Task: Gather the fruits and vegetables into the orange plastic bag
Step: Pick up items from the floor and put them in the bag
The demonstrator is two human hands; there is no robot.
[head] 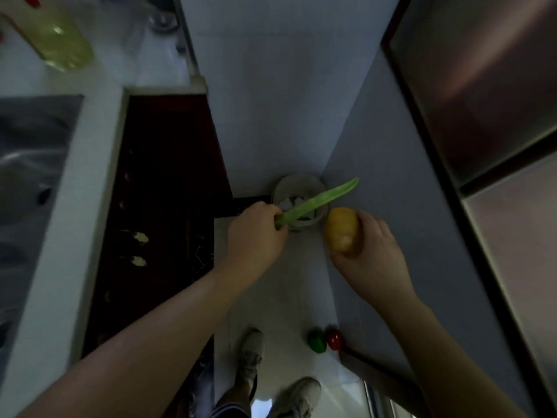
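The left hand [256,233] is curled into a closed grip around the lower end of a long, flat, pale green bean pod [319,200], which slants up and to the right out of the fist. The right hand [376,251] is partly closed, its fingers and thumb wrapped around the side of a smooth, yellow, oval potato-like vegetable [342,230], which is held upright. Both hands are raised well above the floor, close together but not touching.

The pod crosses in front of a small, round, pale waste bin [289,181] with crumpled white scraps inside. On the light tiled floor [286,297], near the right wall, a glossy green pepper [316,340] and a round red vegetable [335,340] lie side by side, touching or nearly so.

A pair of pale sneakers [251,354] stands on the floor below the arms. To the left runs a white counter [75,191] with dark red cabinet fronts [162,176], a steel sink [30,161] and a clear bottle of yellow liquid [60,37]. To the right is a tall brushed-steel panel [482,86]. The picture is dim and slightly blurred.
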